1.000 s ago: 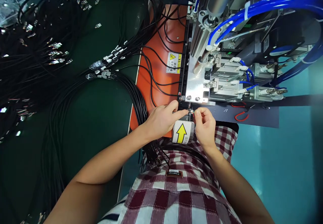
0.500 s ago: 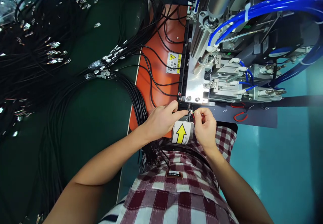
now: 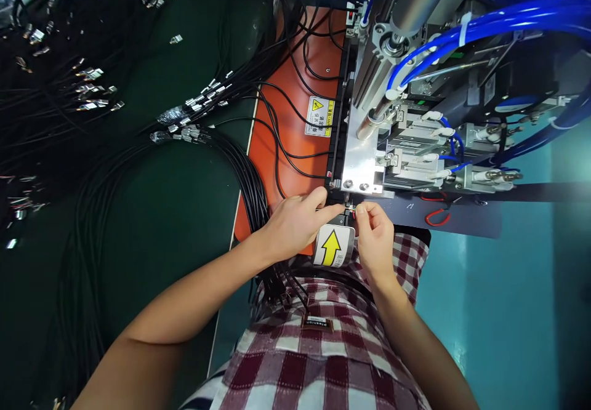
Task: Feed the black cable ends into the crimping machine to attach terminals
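Observation:
My left hand (image 3: 298,225) has its index finger stretched to a small metal connector (image 3: 349,207) on the black track at the machine's near end. Its other fingers are curled, and what lies under them is hidden. Opposite, my right hand (image 3: 377,233) pinches thumb and finger at the connector's right side, where short thin wires (image 3: 354,214) with a bit of red show. Both sets of fingertips nearly meet there. Just below is a white label with a yellow arrow (image 3: 331,248). A bundle of black cables (image 3: 249,176) curves down beneath my left wrist.
The machine's metal plate (image 3: 362,157), cylinders and blue air hoses (image 3: 503,16) rise beyond my hands. Black cables cross an orange board (image 3: 289,133) into the track. More cables with metal ends (image 3: 92,90) cover the dark green table at left. Red-handled scissors (image 3: 438,216) lie at right.
The view has shifted slightly. Both hands stay at the connector, with only a slight change in the right fingers' position.

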Action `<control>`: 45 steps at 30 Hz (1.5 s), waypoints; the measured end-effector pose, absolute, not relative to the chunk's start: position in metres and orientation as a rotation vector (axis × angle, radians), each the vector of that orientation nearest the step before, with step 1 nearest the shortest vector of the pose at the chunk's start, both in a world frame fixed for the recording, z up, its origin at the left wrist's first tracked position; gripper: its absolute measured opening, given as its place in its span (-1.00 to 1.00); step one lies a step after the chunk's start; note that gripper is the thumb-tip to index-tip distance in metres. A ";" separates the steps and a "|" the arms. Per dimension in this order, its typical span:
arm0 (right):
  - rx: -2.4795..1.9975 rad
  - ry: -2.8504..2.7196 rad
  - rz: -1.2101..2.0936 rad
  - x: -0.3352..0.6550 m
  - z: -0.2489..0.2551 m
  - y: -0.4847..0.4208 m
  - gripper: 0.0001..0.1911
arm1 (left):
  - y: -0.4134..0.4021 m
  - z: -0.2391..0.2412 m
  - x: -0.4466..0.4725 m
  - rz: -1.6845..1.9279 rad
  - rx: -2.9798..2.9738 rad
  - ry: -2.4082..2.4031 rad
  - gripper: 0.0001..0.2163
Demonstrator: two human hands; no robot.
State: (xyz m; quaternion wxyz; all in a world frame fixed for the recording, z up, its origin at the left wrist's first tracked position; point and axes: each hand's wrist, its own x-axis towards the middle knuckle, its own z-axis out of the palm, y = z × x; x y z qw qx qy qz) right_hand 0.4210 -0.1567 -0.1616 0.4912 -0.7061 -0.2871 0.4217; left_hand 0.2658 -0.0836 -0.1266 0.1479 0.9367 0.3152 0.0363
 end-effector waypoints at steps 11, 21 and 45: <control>-1.845 -0.988 0.818 0.429 -0.160 -0.158 -0.81 | -0.087 -0.130 0.267 0.207 2.949 0.889 -0.69; -1.718 -0.818 1.089 0.431 -0.155 -0.154 -0.78 | -0.086 -0.130 0.265 0.117 2.854 0.890 -0.71; -1.531 -0.755 1.235 0.436 -0.167 -0.158 -0.78 | -0.085 -0.129 0.266 0.103 2.831 0.901 -0.72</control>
